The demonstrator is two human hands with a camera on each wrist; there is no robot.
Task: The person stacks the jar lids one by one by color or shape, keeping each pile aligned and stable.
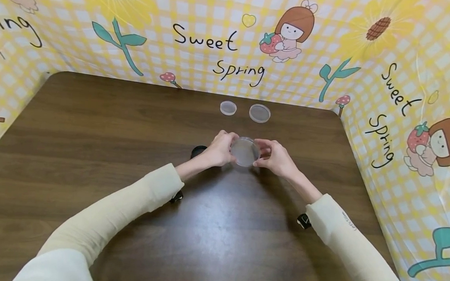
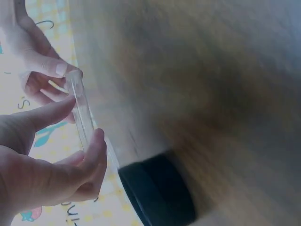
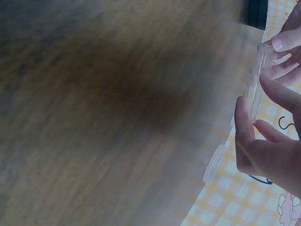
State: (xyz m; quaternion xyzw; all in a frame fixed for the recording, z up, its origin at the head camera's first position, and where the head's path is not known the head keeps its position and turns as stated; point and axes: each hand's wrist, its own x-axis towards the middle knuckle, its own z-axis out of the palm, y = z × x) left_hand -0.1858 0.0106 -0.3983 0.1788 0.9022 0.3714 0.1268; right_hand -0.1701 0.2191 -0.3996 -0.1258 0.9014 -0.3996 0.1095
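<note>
Between both hands, over the middle of the table, is a clear round petri dish (image 1: 245, 152). My left hand (image 1: 221, 150) pinches its left edge between thumb and fingers. On the opposite edge, the thumb and fingers of my right hand (image 1: 279, 159) grip it as well. Edge-on in the left wrist view, the dish (image 2: 82, 110) appears as a thin transparent disc with a double rim. A black, short cylindrical object (image 2: 157, 190) stands close by my left hand, partly hidden behind it in the head view.
Toward the back of the brown wooden table (image 1: 106, 124) lie two more clear round dishes, a smaller one (image 1: 228, 108) and a larger one (image 1: 259, 113). A yellow checked cloth (image 1: 198, 66) with printed figures rises along the back and both sides.
</note>
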